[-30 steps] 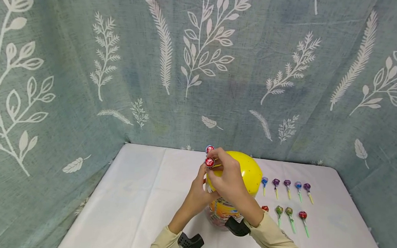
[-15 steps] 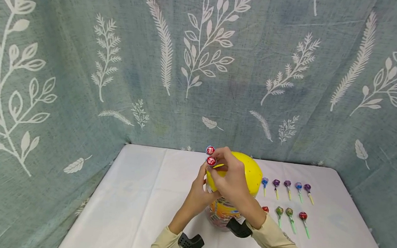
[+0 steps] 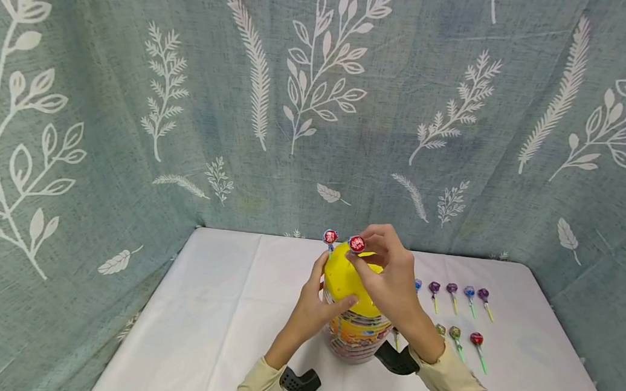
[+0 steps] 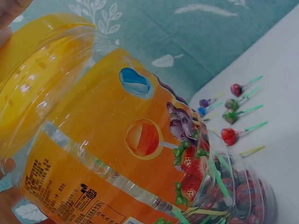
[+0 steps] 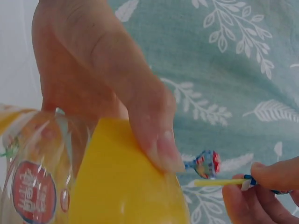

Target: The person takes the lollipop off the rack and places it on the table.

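A clear candy jar (image 3: 354,344) with an orange label and a domed yellow lid (image 3: 344,279) stands on the table. My left hand (image 3: 310,307) grips it at the lid, thumb lying over the near side. One lollipop (image 3: 330,237) with a red and blue wrapper stands upright at the lid's far left edge. Above the dome, my right hand (image 3: 389,279) pinches another lollipop (image 3: 356,244). In the right wrist view its yellow stick (image 5: 217,182) points toward the lid, tip apart from it. Inside the jar, several lollipops (image 4: 245,196) show in the left wrist view.
On the white table (image 3: 212,309), right of the jar, lie a row of purple and blue lollipops (image 3: 452,288) and a nearer row of green (image 3: 455,333) and red lollipops (image 3: 476,339). A leaf-patterned curtain (image 3: 269,192) hangs behind and at both sides.
My right hand has moved right with its lollipop, away from the standing one, uncovering more of the lid. The left hand keeps its hold on the jar.
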The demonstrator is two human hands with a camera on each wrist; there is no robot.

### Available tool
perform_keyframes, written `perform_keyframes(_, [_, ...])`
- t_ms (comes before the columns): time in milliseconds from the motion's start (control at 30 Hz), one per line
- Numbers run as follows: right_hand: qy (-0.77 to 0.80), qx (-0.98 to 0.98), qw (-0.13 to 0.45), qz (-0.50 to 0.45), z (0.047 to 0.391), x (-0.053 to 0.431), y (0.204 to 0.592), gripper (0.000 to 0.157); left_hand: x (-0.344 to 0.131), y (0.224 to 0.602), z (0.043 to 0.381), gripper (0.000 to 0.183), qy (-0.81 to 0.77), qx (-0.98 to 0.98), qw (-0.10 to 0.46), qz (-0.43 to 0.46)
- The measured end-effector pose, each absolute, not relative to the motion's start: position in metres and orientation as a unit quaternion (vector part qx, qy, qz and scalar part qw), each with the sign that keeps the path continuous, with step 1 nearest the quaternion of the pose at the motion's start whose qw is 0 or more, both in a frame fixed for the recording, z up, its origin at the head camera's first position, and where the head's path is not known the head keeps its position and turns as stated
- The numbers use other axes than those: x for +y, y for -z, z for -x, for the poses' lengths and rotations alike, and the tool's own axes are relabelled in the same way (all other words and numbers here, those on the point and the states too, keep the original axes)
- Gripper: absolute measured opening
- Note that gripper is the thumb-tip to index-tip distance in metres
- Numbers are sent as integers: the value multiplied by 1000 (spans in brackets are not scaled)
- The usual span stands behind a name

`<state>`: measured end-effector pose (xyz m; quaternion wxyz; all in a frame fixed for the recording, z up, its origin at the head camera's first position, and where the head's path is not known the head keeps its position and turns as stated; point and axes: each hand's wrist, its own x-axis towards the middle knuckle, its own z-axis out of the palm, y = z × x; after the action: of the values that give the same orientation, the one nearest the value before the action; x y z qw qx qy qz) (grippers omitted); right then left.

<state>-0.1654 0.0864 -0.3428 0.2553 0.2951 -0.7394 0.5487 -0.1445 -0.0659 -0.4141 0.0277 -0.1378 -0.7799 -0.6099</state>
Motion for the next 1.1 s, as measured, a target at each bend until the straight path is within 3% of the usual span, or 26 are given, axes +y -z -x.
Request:
perform_keyframes(567, [-523, -758, 282, -268, 162, 117, 333, 41, -65, 413, 145, 92, 615, -774, 28, 146])
perform_keyframes(833, [-513, -766, 285, -260, 148, 124, 315, 40, -65, 447, 161, 94, 608, -780, 39, 144])
perform_keyframes(1100, [-500, -781, 289, -238, 145, 139, 314, 41, -65, 453, 163, 90, 611, -775, 61, 148])
